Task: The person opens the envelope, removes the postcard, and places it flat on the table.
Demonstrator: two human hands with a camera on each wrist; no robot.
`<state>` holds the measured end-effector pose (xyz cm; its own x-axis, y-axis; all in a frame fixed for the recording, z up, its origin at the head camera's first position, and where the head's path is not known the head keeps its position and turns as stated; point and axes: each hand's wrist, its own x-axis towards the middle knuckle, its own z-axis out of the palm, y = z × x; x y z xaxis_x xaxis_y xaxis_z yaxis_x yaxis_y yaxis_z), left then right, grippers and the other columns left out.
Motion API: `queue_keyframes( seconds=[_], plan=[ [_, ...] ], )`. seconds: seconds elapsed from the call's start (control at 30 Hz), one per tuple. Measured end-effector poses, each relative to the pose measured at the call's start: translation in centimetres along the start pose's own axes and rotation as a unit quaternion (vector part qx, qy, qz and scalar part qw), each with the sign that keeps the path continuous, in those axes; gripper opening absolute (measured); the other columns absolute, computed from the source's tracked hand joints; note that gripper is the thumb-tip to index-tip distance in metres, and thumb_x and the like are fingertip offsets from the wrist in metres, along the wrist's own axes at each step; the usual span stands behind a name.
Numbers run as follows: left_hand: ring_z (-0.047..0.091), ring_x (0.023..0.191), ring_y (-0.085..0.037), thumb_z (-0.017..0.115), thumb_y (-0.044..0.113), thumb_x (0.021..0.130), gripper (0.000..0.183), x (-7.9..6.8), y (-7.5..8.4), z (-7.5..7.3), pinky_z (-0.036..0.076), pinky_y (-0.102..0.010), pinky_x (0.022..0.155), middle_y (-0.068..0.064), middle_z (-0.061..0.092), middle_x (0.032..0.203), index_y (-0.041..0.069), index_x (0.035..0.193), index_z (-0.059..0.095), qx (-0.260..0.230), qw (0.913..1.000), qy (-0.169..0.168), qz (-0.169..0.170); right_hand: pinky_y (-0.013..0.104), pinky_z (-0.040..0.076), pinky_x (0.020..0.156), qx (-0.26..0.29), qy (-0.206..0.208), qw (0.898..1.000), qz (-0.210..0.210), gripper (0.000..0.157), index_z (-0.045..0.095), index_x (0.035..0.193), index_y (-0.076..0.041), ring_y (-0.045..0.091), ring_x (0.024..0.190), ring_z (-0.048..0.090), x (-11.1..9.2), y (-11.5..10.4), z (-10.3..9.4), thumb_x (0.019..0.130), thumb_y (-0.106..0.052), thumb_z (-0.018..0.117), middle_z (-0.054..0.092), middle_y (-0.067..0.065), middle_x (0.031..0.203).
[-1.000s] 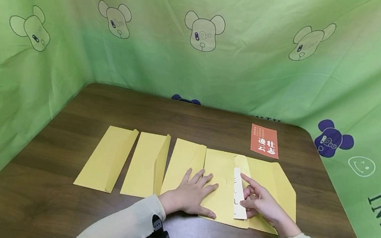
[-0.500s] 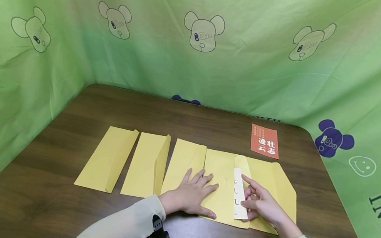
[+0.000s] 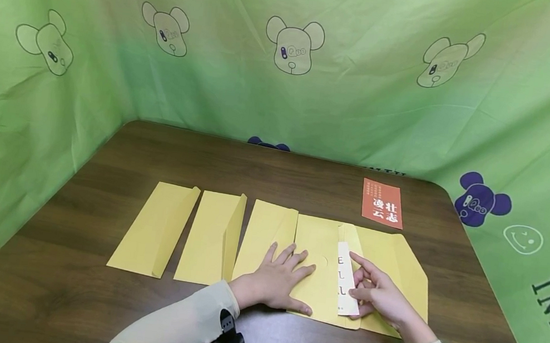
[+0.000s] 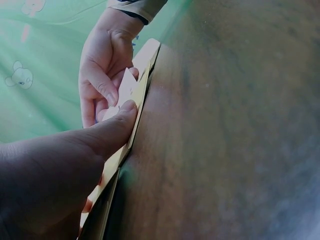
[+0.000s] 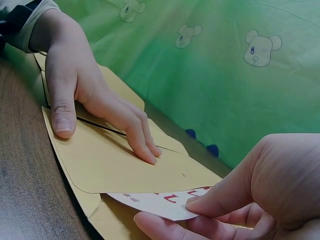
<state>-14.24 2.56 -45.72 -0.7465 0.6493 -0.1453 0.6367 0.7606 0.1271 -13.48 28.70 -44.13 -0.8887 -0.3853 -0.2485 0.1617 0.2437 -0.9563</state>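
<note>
A white card (image 3: 345, 274) with large letters, "ELL" readable, sticks out of the open right end of a yellow envelope (image 3: 318, 235). My right hand (image 3: 382, 297) pinches its outer edge between thumb and fingers; in the right wrist view the card (image 5: 165, 204) bends a little, and its inner part is hidden in the envelope. My left hand (image 3: 279, 281) lies palm down with fingers spread, pressing on this envelope and overlapping the one to its left (image 3: 270, 221). The left wrist view shows the left thumb (image 4: 112, 127) on the paper near the right hand (image 4: 105, 65).
Two more yellow envelopes (image 3: 148, 231) (image 3: 205, 237) lie in the row at left. Another envelope (image 3: 408, 269) lies under the right hand, its flap pointing right. A red card (image 3: 382, 204) with white characters is farther back on the wooden table (image 3: 74, 217). Green printed cloth (image 3: 223, 88) surrounds the table.
The white card has slid slightly rightward out of the envelope with my right hand, so its letters show more fully. My left hand stays in place.
</note>
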Motion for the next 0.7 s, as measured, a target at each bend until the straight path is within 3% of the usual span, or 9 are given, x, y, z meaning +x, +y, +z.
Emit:
queue_keyframes(
  seconds=[0.7],
  plan=[
    [0.015,0.15,-0.027,0.052,0.077,0.085,0.087,-0.03,-0.01,-0.04,0.013,-0.057,0.117,0.0,0.024,0.163,0.029,0.155,0.035,-0.011,0.9999,0.001,0.001,0.046,0.058,0.053,-0.001,0.025,1.0,-0.017,0.08,0.013,0.153,0.011,0.017,0.072,0.054,-0.61,0.17,-0.39,0.086,0.014,0.057,0.035,0.012,0.095]
  ],
)
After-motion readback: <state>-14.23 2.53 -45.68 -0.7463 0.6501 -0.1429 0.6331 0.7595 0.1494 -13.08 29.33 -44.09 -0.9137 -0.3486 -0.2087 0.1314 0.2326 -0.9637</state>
